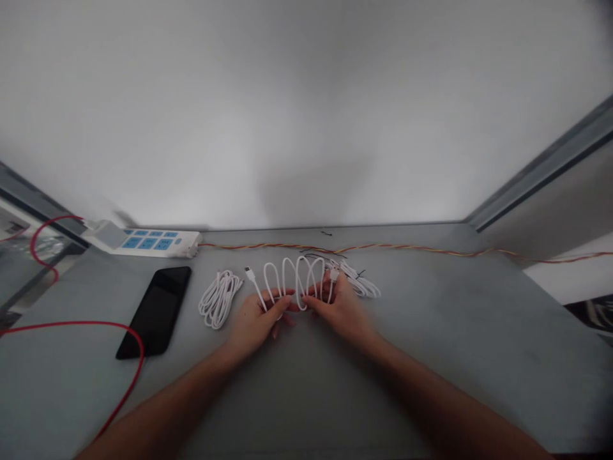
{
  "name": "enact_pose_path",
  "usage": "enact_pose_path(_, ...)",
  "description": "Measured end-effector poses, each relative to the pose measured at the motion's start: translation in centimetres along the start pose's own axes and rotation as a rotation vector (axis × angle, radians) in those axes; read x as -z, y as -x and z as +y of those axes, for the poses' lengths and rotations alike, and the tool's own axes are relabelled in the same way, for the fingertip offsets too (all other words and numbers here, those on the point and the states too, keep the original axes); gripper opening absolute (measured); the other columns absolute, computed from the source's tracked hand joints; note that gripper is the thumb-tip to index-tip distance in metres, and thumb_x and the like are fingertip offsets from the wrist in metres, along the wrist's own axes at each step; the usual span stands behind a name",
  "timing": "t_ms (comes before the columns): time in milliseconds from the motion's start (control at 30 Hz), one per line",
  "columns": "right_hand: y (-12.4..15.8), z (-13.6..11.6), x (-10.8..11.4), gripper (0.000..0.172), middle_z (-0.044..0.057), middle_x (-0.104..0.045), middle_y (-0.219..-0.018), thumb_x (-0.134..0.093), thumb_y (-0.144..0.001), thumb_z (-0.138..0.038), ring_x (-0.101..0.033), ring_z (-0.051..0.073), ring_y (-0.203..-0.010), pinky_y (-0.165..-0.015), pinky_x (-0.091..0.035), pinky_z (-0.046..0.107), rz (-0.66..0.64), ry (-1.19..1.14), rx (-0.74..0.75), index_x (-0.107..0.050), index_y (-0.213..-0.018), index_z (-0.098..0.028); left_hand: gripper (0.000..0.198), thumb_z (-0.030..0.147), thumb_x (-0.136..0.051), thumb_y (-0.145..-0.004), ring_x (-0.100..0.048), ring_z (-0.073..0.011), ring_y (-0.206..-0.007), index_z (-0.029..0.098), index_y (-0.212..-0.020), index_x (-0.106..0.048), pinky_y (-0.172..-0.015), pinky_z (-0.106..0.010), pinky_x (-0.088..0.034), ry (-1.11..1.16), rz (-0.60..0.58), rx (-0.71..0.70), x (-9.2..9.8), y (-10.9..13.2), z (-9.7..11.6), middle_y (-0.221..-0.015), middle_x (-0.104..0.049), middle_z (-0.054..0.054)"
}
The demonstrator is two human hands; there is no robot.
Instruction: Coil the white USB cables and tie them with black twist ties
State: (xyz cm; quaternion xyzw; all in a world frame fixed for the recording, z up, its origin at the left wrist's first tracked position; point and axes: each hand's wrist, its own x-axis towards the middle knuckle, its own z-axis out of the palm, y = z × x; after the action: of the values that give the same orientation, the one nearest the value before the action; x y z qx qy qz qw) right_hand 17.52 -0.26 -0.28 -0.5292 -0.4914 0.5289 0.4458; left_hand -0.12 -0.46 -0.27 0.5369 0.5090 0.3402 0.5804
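Note:
Between my two hands a white USB cable is spread into several loose upright loops. My left hand pinches the loops at their left side, and one plug of the cable sticks up beyond its fingers. My right hand grips the right side of the loops, with the other plug standing near its fingertips. Left of my left hand lies a coiled white cable. Another white cable bundle, with a dark tie on it, lies behind my right hand and is partly hidden by it.
A black phone lies on the grey table at left, a red cable crossing its lower corner. Behind it is a white power strip with a plugged-in charger. A twisted red-yellow cord runs along the back, near the white wall.

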Motion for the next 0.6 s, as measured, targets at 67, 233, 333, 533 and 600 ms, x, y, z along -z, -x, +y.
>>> enact_pose_path(67, -0.02, 0.09, 0.01, 0.041, 0.0, -0.064, -0.079, -0.071, -0.068, -0.03, -0.066, 0.017, -0.065, -0.055, -0.053, 0.03, -0.009, 0.001, 0.011, -0.035, -0.087, -0.024, 0.042, 0.046, -0.06, -0.081, -0.066, -0.0151, -0.06, 0.014, -0.108, -0.065, -0.036, -0.018, -0.036, 0.014, 0.008, 0.009, -0.02, 0.05, 0.09, -0.087, -0.073, -0.01)
enact_pose_path(233, -0.03, 0.1, 0.03, 0.042, -0.001, -0.065, -0.078, -0.072, -0.067, -0.031, -0.067, 0.018, -0.064, -0.054, -0.054, 0.031, 0.009, 0.001, 0.01, -0.035, -0.086, -0.024, 0.044, 0.046, -0.061, -0.08, -0.068, -0.0167, -0.064, 0.014, -0.109, -0.065, -0.037, -0.018, -0.037, 0.034, 0.012, 0.021, -0.13, 0.15, 0.35, -0.087, -0.074, -0.01)
enact_pose_path(333, -0.03, 0.02, 0.07, 0.043, -0.001, -0.065, -0.079, -0.072, -0.067, -0.033, -0.067, 0.018, -0.064, -0.054, -0.054, 0.031, 0.012, 0.003, 0.008, -0.035, -0.087, -0.024, 0.044, 0.047, -0.062, -0.079, -0.068, -0.017, -0.064, 0.015, -0.108, -0.065, -0.037, -0.018, -0.036, 0.051, 0.022, 0.024, -0.16, 0.13, 0.41, -0.087, -0.074, -0.009)
enact_pose_path(533, -0.07, 0.23, 0.01, 0.044, 0.0, -0.065, -0.081, -0.072, -0.067, -0.033, -0.067, 0.019, -0.065, -0.053, -0.054, 0.031, 0.007, 0.0, 0.003, -0.035, -0.088, -0.024, 0.043, 0.046, -0.061, -0.08, -0.068, -0.0165, -0.063, 0.015, -0.11, -0.064, -0.037, -0.018, -0.036, 0.054, 0.029, 0.026, -0.12, 0.07, 0.35, -0.087, -0.074, -0.009)
enact_pose_path(600, -0.06, 0.32, -0.02, 0.044, 0.0, -0.064, -0.081, -0.072, -0.067, -0.033, -0.067, 0.018, -0.065, -0.052, -0.054, 0.031, 0.004, -0.004, 0.008, -0.035, -0.089, -0.024, 0.043, 0.046, -0.06, -0.081, -0.067, -0.0162, -0.063, 0.015, -0.111, -0.064, -0.037, -0.018, -0.036, 0.047, 0.022, 0.023, -0.09, 0.05, 0.29, -0.087, -0.074, -0.009)
